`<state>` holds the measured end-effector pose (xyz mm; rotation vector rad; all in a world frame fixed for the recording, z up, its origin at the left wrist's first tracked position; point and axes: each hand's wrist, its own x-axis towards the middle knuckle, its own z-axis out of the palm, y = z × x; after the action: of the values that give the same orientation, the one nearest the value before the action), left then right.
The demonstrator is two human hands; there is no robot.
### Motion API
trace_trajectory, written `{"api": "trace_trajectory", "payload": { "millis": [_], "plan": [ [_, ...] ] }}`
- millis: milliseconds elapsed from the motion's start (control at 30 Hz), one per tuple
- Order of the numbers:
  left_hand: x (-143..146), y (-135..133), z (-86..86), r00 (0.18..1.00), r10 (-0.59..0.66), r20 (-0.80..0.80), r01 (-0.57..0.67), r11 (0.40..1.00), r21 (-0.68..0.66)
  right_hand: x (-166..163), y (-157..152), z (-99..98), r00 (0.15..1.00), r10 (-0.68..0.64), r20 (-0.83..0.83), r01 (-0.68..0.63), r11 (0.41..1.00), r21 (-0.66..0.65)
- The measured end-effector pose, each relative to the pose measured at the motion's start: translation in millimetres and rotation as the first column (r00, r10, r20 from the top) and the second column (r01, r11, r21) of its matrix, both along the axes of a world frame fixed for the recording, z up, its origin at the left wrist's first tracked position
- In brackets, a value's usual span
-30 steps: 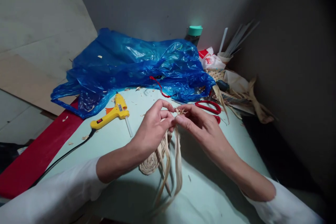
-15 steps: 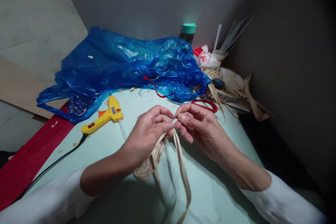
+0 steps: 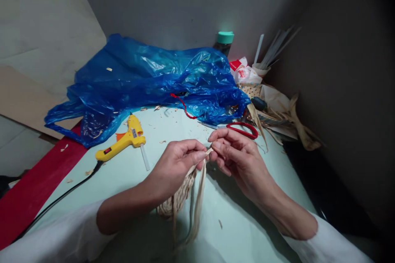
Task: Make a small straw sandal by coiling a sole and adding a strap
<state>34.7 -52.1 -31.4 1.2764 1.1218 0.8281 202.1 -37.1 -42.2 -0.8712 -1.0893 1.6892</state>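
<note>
My left hand (image 3: 177, 164) and my right hand (image 3: 236, 156) meet above a pale green table (image 3: 253, 222), both pinching the top end of tan straw strips (image 3: 200, 195). The strips hang down from the pinch toward me. A flat braided straw piece (image 3: 180, 197) hangs under my left hand, partly hidden by the wrist. Both arms wear white sleeves.
A yellow glue gun (image 3: 125, 143) with a black cord lies to the left. Red-handled scissors (image 3: 243, 128) lie just beyond my right hand. A crumpled blue plastic bag (image 3: 148, 78) fills the back. At the back right stand a teal-capped bottle (image 3: 224, 41), a cup of sticks (image 3: 262, 63) and straw scraps.
Both hands have dropped slightly toward me while keeping the pinch on the strips. The hanging strips swung from the right back under the hands. The view shifted a little.
</note>
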Motion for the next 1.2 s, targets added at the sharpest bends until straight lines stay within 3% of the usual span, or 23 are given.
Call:
{"api": "trace_trajectory", "payload": {
  "millis": [233,433,533,633,767,867,967,1100,1200],
  "plan": [
    [-5,7,1.3,0.994,0.055,0.09,-0.043,0.992,-0.122,1,7,-6.6,0.995,0.05,0.088,-0.058,0.994,0.094],
    [-22,20,3.9,0.986,-0.144,0.084,0.158,0.967,-0.199,-2,4,2.1,0.965,0.074,0.251,-0.102,0.989,0.102],
    [-29,22,9.6,0.982,-0.174,0.077,0.187,0.956,-0.228,-5,7,9.0,0.925,0.138,0.355,-0.186,0.977,0.104],
    [-35,21,17.7,0.987,-0.132,0.095,0.149,0.968,-0.202,-10,21,22.5,0.862,0.182,0.474,-0.291,0.942,0.167],
    [-47,22,29.9,0.992,0.048,0.12,-0.032,0.991,-0.133,-25,63,41.2,0.788,0.09,0.609,-0.344,0.885,0.314],
    [-60,24,38.4,0.961,0.224,0.16,-0.205,0.971,-0.125,-45,106,39.4,0.683,-0.054,0.729,-0.335,0.863,0.377],
    [-69,27,42.7,0.905,0.356,0.231,-0.333,0.933,-0.135,-70,140,23.4,0.494,-0.21,0.844,-0.33,0.853,0.405],
    [-71,31,37.7,0.885,0.371,0.281,-0.349,0.929,-0.125,-97,159,2.6,0.305,-0.312,0.9,-0.353,0.841,0.411],
    [-68,36,29.6,0.881,0.362,0.305,-0.343,0.932,-0.115,-102,161,-1.3,0.265,-0.349,0.899,-0.385,0.816,0.43]
  ]
}}
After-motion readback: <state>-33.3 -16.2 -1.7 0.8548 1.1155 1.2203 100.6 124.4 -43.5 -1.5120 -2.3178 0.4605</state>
